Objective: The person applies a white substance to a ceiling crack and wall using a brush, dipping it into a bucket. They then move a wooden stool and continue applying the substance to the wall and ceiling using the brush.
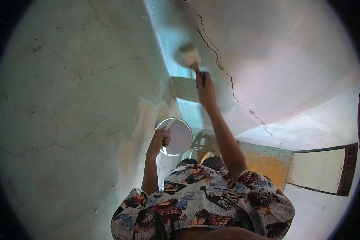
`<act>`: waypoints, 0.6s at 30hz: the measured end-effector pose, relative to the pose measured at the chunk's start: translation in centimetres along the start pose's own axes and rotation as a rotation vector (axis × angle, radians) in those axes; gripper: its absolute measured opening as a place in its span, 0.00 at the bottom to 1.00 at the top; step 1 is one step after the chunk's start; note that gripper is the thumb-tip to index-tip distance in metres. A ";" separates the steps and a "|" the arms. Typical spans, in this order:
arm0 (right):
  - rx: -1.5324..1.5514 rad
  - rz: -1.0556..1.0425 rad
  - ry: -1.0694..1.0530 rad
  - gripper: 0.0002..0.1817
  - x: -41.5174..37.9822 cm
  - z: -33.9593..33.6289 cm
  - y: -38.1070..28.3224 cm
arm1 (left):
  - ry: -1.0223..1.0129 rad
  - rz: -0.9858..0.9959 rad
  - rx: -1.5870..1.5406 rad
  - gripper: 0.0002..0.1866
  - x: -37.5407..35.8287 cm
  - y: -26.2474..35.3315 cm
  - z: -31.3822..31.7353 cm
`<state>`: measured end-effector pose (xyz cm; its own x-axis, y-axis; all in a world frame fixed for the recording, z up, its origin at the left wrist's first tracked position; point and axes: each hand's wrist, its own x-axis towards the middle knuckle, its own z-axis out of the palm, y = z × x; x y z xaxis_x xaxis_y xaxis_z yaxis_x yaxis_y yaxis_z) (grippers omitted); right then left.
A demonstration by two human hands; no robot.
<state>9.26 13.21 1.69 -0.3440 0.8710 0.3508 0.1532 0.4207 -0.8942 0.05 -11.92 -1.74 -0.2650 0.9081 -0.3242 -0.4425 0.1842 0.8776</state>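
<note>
My right hand (206, 91) is raised and closed around the handle of a paintbrush (191, 57). The brush's bristles point up toward the bluish, brightly lit strip of wall (161, 30) by the corner. Lower and to the left, my left hand (163, 138) grips the white handle of a round bucket (180, 138). Pale, whitish paint shows inside its rim. My patterned shirt (204, 196) fills the bottom of the view.
A greenish, finely cracked wall (68, 92) rises on the left, with a bare patch (134, 146) near the bucket. A long dark crack (219, 60) runs down the pale surface on the right. At the lower right is a dark-framed opening (318, 169).
</note>
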 end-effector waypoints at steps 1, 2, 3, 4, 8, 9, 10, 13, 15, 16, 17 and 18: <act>0.174 -0.075 0.000 0.13 1.7 -0.2 -2.2 | -0.002 -0.005 0.005 0.09 0.0 0.2 0.1; 0.259 -0.105 -0.021 0.14 3.5 0.2 -3.2 | 0.005 -0.009 0.001 0.09 0.0 0.2 0.1; 0.346 -0.136 -0.043 0.16 5.5 0.7 -3.7 | 0.014 -0.012 -0.005 0.09 0.2 0.2 0.2; 0.365 -0.160 -0.032 0.16 7.1 1.1 -4.8 | 0.023 -0.015 -0.011 0.09 0.3 0.0 0.1; 0.152 -0.161 -0.066 0.18 11.0 4.7 -2.7 | 0.039 0.014 -0.043 0.10 0.1 -0.5 0.0; 0.112 -0.203 -0.050 0.21 10.0 5.1 -2.5 | 0.047 0.013 -0.047 0.10 -0.1 -0.4 0.1; 0.109 -0.168 -0.045 0.22 8.7 5.9 -1.4 | 0.053 0.011 -0.052 0.10 -0.1 -0.5 0.1; -0.136 0.089 -0.188 0.20 3.8 9.3 5.7 | 0.029 0.006 -0.054 0.09 0.1 -0.4 -0.4; -0.079 0.124 -0.109 0.23 -0.9 13.1 14.1 | 0.019 0.000 -0.045 0.09 0.0 -0.5 -0.7; -0.077 0.216 -0.189 0.23 -3.0 13.3 17.1 | 0.025 -0.002 -0.036 0.09 0.0 -0.5 -0.8; -0.083 0.306 -0.269 0.23 -5.2 13.4 20.0 | 0.028 -0.001 -0.028 0.09 0.1 -0.6 -0.9; -0.102 0.422 -0.303 0.23 -5.9 13.1 20.9 | 0.046 -0.011 -0.010 0.09 0.1 -0.8 -0.9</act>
<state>2.35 13.57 -22.71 -0.4831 0.8638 -0.1432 0.4202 0.0853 -0.9034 -0.40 -12.35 -2.82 -0.2994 0.8876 -0.3499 -0.4543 0.1899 0.8704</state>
